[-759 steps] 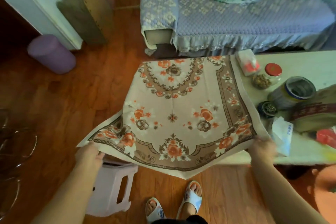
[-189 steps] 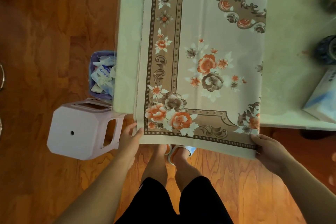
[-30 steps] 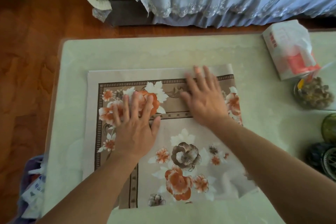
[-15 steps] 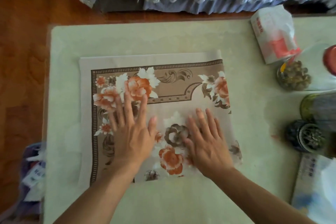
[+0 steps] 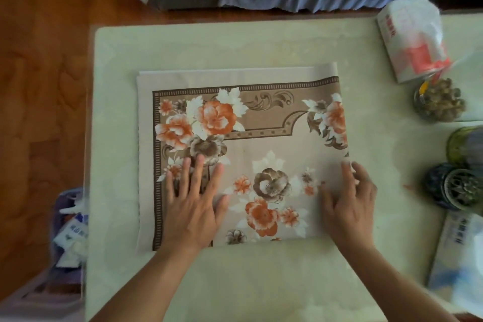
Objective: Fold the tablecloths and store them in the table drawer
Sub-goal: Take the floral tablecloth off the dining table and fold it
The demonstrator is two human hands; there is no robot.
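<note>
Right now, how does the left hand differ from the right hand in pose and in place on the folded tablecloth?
The left hand lies flat with its fingers straight and spread, while the right hand has its fingers bent.
The left hand rests inside the folded tablecloth, near its brown border; the right hand is at the cloth's right edge, and its fingertips seem to take hold of that edge.
Both touch the cloth's near half.

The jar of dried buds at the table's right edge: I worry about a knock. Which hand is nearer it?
Right. The right hand is at the tablecloth's right edge, below-left of the jar; the left hand presses its left part, farther away.
</note>
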